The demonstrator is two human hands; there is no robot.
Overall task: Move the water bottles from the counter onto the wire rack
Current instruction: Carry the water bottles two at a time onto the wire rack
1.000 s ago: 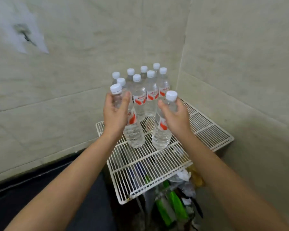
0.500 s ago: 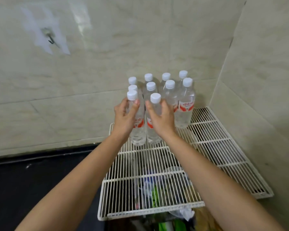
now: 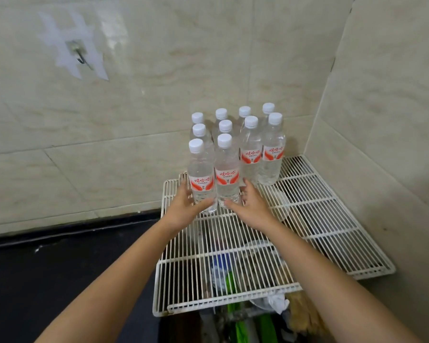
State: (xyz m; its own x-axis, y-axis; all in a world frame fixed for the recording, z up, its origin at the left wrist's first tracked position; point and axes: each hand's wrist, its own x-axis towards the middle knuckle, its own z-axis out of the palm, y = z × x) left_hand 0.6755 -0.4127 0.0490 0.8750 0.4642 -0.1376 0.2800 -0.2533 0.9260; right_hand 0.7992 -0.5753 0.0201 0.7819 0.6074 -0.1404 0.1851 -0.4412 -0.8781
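Note:
Several clear water bottles with white caps and red labels stand upright in a tight block at the back left of the white wire rack (image 3: 320, 219), in the wall corner. The two front ones are the left front bottle (image 3: 200, 174) and the right front bottle (image 3: 227, 174), both resting on the wires. My left hand (image 3: 183, 209) cups the base of the left front bottle with fingers spread. My right hand (image 3: 253, 209) sits loosely at the base of the right front bottle, fingers apart.
A black counter (image 3: 60, 280) lies to the left of the rack. Tiled walls close in behind and on the right, and a metal hook (image 3: 81, 59) hangs on the back wall. Under the rack sit green items and crumpled rubbish (image 3: 240, 325).
Both hands carried a bottle each to the block and set them down. The hands have slid from the bottles' upper bodies down to their bases and loosened.

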